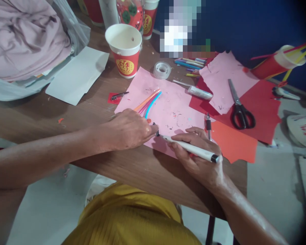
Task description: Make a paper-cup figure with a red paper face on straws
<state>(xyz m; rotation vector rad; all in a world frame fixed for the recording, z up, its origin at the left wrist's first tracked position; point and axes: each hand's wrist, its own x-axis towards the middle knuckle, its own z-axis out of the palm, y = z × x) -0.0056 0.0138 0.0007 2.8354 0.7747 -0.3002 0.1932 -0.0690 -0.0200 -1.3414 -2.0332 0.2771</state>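
Head view looks down on a wooden desk [91,109] strewn with craft things, with both hands meeting over a pink paper sheet [173,105] near its front edge. The left hand [129,129] is closed loosely around the near ends of a small bundle of straws [150,98], orange, pink and blue, which fan out from under the knuckles and lie flat on the sheet. Its fingertips pinch towards a small dark piece at the marker's tip; whether that is a cap I cannot tell. The right hand [199,165] is wrapped around a white marker [191,148], fingers over the barrel, dark tip pointing at the left fingertips and dark end sticking out past the thumb side.

The straws look very light, thin-walled and springy: they would likely kink if squeezed hard and roll or scatter if let go, so a gentle hold around the bundle near one end suits them. The marker seems stiff, smooth and light; a hold on the middle of the barrel gives the steadiest control of the tip. The paper under both is limp and would slide on the desk unless pressed down.

Farther off lie scissors [238,105] on a second pink sheet over red paper [260,102], an orange sheet [232,141], a pen [208,124], a tape roll [162,69] and a paper cup [124,47]
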